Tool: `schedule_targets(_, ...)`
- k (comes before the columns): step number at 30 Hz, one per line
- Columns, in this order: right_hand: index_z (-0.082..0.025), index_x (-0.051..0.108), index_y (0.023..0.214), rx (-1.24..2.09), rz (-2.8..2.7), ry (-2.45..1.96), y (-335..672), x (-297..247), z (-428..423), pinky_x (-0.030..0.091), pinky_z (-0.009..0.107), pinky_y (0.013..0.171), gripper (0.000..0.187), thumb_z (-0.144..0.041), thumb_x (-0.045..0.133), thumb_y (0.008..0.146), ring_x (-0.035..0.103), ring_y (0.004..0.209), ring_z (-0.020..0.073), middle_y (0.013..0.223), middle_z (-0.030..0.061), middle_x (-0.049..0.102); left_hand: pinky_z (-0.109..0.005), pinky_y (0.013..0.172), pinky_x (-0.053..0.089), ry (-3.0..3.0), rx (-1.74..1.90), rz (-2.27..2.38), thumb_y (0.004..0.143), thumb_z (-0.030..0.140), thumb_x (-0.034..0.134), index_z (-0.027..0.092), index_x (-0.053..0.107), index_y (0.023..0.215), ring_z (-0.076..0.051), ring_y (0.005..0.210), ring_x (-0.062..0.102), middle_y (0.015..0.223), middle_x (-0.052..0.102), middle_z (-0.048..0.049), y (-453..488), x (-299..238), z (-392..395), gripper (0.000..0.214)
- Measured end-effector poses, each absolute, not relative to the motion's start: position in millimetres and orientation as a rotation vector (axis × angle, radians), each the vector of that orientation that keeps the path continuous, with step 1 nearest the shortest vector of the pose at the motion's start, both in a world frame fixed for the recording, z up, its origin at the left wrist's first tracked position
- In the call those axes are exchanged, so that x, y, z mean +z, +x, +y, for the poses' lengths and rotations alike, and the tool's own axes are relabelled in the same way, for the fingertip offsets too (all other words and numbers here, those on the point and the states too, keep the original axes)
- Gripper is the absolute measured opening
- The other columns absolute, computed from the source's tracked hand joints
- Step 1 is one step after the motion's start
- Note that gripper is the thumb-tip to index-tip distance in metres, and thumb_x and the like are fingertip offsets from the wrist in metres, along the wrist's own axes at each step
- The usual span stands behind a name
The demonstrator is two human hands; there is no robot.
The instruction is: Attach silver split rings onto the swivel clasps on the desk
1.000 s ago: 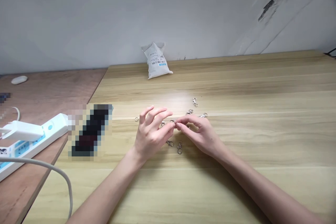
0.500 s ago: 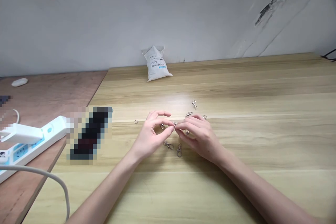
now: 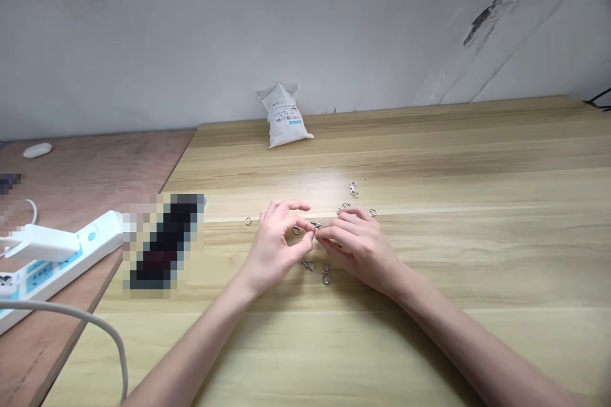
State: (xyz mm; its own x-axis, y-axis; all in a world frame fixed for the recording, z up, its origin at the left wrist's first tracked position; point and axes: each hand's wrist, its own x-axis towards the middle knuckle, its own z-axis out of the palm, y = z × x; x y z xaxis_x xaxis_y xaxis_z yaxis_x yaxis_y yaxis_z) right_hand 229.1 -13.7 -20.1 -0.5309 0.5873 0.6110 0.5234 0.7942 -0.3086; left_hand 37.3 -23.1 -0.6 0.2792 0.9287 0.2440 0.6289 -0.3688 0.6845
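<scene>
Both hands meet in a narrow pinch at the middle of the desk (image 3: 429,254). The fingertips of the left hand (image 3: 274,248) and the right hand (image 3: 358,245) close on a small silver clasp (image 3: 317,224), which pokes out just above them, though the fingers hide part of it. The left hand's other fingers curl above a split ring (image 3: 296,230), close by but not clearly touching it. Just below the grip lie two swivel lobster clasps (image 3: 308,264) (image 3: 326,273), near both wrists' line of movement. Past the right hand's knuckles are two more split rings (image 3: 344,206) (image 3: 372,212), and a further lobster clasp (image 3: 353,189) sits beyond them. Another split ring (image 3: 248,221) lies just left of the left hand.

The desk runs well past the hands to the right and towards the wall (image 3: 305,25), where its far edge ends. A white sachet (image 3: 285,116) stands at that edge. On the left, the desk's edge meets a reddish plywood board (image 3: 95,165) carrying a white power strip (image 3: 95,245) with a white plug (image 3: 42,243). A white cable (image 3: 81,313) curves over the desk's near left corner, and a pixelated object (image 3: 165,241) lies between it and the left hand.
</scene>
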Motion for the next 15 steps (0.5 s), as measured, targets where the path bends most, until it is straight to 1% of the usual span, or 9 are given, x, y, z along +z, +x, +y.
schedule_targets(3, -0.022, 0.06, 0.088, 0.146, -2.222, -0.81, 228, -21, -15, 0.043, 0.031, 0.084, 0.014, -0.013, 0.052, 0.094, 0.058, 0.062, 0.0114, 0.069, -0.0035, 0.068, -0.049, 0.105, 0.033, 2.155, 0.857, 1.422, 0.083, 0.017, 0.062, 0.023, 0.065, 0.079, -0.025, 0.121, 0.048, 0.119, 0.063, -0.0025, 38, 0, -24, 0.008)
schedule_targets(5, -0.023, 0.059, 0.097, 0.188, -2.21, -0.805, 228, -22, -16, 0.043, 0.033, 0.086, 0.013, -0.013, 0.051, 0.094, 0.06, 0.063, 0.0114, 0.077, -0.0025, 0.072, -0.047, 0.104, 0.033, 2.183, 0.858, 1.437, 0.083, 0.018, 0.062, 0.023, 0.064, 0.079, -0.024, 0.12, 0.048, 0.119, 0.063, -0.0024, 38, 0, -25, 0.007)
schedule_targets(7, -0.023, 0.056, 0.107, 0.243, -2.198, -0.808, 227, -22, -17, 0.043, 0.034, 0.088, 0.018, -0.013, 0.05, 0.095, 0.063, 0.065, 0.0117, 0.086, -0.0012, 0.074, -0.046, 0.101, 0.035, 2.219, 0.869, 1.453, 0.084, 0.018, 0.062, 0.023, 0.063, 0.079, -0.024, 0.119, 0.049, 0.118, 0.063, -0.0025, 39, -1, -26, 0.007)
schedule_targets(9, -0.023, 0.053, 0.113, 0.298, -2.185, -0.814, 226, -22, -19, 0.043, 0.035, 0.087, 0.022, -0.012, 0.049, 0.095, 0.064, 0.066, 0.0125, 0.085, -0.0006, 0.073, -0.045, 0.099, 0.036, 2.286, 0.889, 1.462, 0.084, 0.018, 0.061, 0.023, 0.063, 0.08, -0.024, 0.118, 0.05, 0.117, 0.063, -0.003, 40, -2, -26, 0.006)
schedule_targets(12, -0.022, 0.054, 0.109, 0.466, -2.12, -0.838, 225, -20, -22, 0.044, 0.035, 0.081, 0.021, -0.01, 0.048, 0.094, 0.064, 0.067, 0.0136, 0.08, -0.0001, 0.071, -0.047, 0.103, 0.034, 2.474, 0.921, 1.44, 0.084, 0.018, 0.06, 0.022, 0.063, 0.083, -0.025, 0.118, 0.052, 0.115, 0.065, -0.0037, 42, -3, -27, 0.006)
schedule_targets(15, -0.022, 0.052, 0.104, 0.855, -1.885, -0.931, 225, -17, -24, 0.046, 0.03, 0.07, 0.014, -0.013, 0.046, 0.094, 0.065, 0.07, 0.0148, 0.075, -0.0003, 0.069, -0.048, 0.109, 0.029, 2.689, 0.991, 1.397, 0.085, 0.016, 0.059, 0.023, 0.064, 0.084, -0.024, 0.117, 0.056, 0.112, 0.068, -0.0026, 43, -3, -26, 0.008)
